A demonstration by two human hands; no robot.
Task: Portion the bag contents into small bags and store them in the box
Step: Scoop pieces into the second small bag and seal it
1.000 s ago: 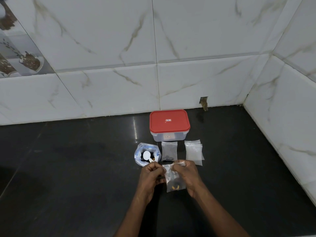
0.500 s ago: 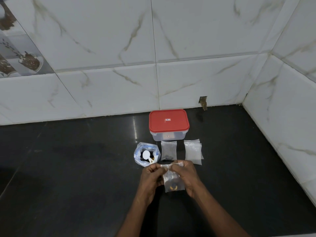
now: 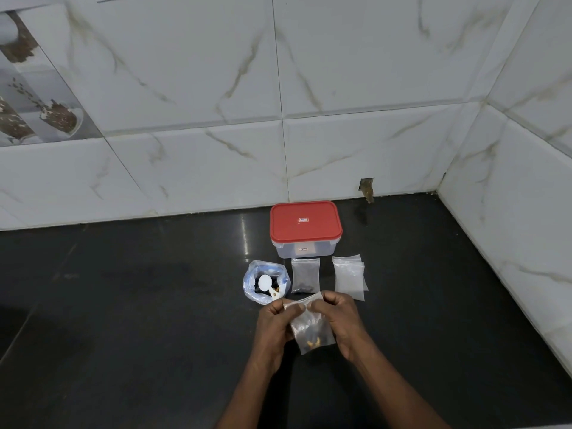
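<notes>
A small clear bag (image 3: 312,334) with a few dark and yellow bits at its bottom hangs between my hands. My left hand (image 3: 274,323) and my right hand (image 3: 339,317) both pinch its top edge. Behind my left hand stands the big open bag (image 3: 266,283) of dark contents with a white spoon (image 3: 266,283) in it. A filled small bag (image 3: 305,275) lies flat beside it, and a stack of unfilled small bags (image 3: 349,277) lies to the right. The clear box (image 3: 305,250) with a red lid, shut, sits behind them.
Everything rests on a black stone counter (image 3: 139,320). White marble-look tiled walls (image 3: 356,144) close off the back and the right side, forming a corner at the far right.
My hands have drawn closer together along the top edge of the small bag, and the bag now tilts a little to the right. Nothing else has moved.
</notes>
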